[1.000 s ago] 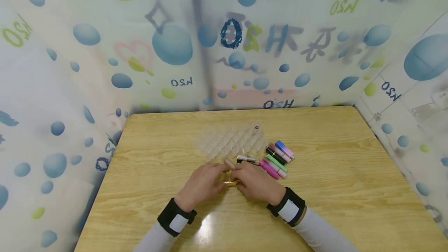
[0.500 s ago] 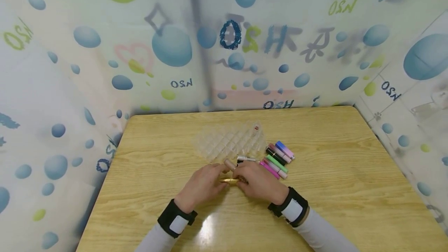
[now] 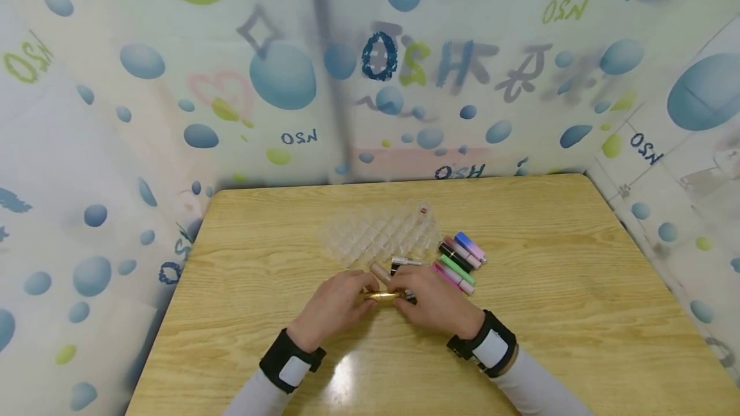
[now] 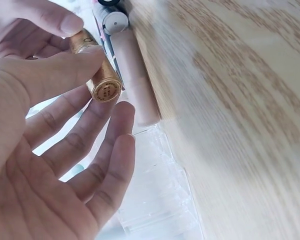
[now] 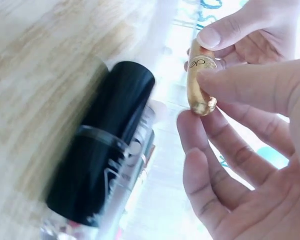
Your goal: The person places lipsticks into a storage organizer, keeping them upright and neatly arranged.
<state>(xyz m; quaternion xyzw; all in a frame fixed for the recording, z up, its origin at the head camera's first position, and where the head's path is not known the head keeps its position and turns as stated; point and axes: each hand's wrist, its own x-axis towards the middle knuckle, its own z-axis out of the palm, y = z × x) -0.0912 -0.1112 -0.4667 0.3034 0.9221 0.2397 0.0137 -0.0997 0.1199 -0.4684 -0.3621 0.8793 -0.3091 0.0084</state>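
A gold lipstick tube (image 3: 383, 296) lies crosswise between my two hands, in front of the other cosmetics. My left hand (image 3: 335, 307) pinches its left end between thumb and fingers. The right end is pinched by my right hand (image 3: 436, 300). In the left wrist view, the round base of the lipstick (image 4: 107, 90) faces the camera, and my left hand's other fingers spread below it. The right wrist view shows lettering round the middle of the lipstick (image 5: 194, 90). A beige tube (image 3: 379, 272) lies just beyond the hands.
A clear compartmented organizer (image 3: 376, 233) stands behind the hands. To the right lie several tubes, among them a green one (image 3: 458, 269), a black one (image 3: 453, 255) and a blue-purple one (image 3: 470, 246). A silver-and-black tube (image 3: 406, 262) is partly hidden by my right hand.
The gold lipstick has moved slightly away from my body and shows more of its length. My right hand has shifted a little to the right; the left has barely moved.
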